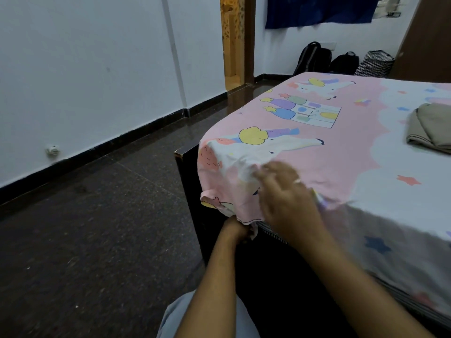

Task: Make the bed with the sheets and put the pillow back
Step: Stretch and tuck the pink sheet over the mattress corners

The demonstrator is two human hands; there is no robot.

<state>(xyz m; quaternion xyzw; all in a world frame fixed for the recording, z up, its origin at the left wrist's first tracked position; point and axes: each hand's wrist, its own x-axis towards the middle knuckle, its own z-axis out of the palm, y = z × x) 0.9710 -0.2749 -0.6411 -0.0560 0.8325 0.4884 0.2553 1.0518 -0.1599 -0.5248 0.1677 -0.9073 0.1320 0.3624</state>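
Cartoon-print bedsheet (341,152) covers mattress; its corner drapes over dark bed frame (188,172). R hand (285,191), blurred, fingers extended, flat on bedsheet at corner. L hand (238,228) below hem, fingers hidden under fabric: grip cannot tell. Folded beige cloth (432,128) lies on bedsheet, far right.

Can't make out the fingers of the left hand (238,228), tucked under the hem of the sheet (341,162) at the corner, grip anyone's guess. Motion blur all over the right hand (285,196), fingers hard to separate. Chopped off by the right edge: folded beige cloth (432,128). By the top: blue cloth (317,11). Too small to tell: white wall thing (53,150).
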